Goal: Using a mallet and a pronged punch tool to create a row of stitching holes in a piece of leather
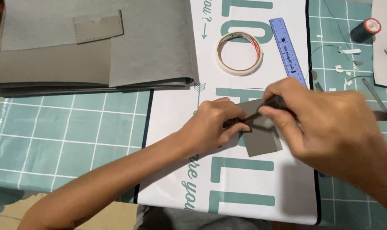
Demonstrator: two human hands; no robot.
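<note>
A: Start with the grey piece (pixel 261 138). Where is it?

B: I see it lying flat on the white printed sheet (pixel 244 187), just right of frame centre. It's a small grey rectangle, long axis running roughly from 11 o'clock to 5 o'clock, with the lower end free and the upper end covered by fingers.

A: Hands?

B: My left hand (pixel 217 123) comes in from 7 o'clock, fingers curled and pressing down on the piece's left edge, so it's pinning, not lifting. My right hand (pixel 325 121) comes from 3 o'clock, clenched around a dark tool (pixel 276 102); I can't tell what kind. The tip sits over the upper part of the piece, right by the left fingertips.

A: Which hand is nearer?

B: Both are touching or nearly so. The left is on it for sure; the right's tool is at its top edge. The piece lies at 4 o'clock from the left hand and at 9 o'clock from the right.

A: What's around it?

B: A tape roll (pixel 239 53) at 12 o'clock and a blue ruler (pixel 288 46) at 1 o'clock, both apart from the piece. Folded grey material (pixel 117 51) at 10 o'clock, well apart. Black thread spool (pixel 364 29) far at 2 o'clock. A teal grid mat (pixel 65 127) covers the worktop underneath.
</note>
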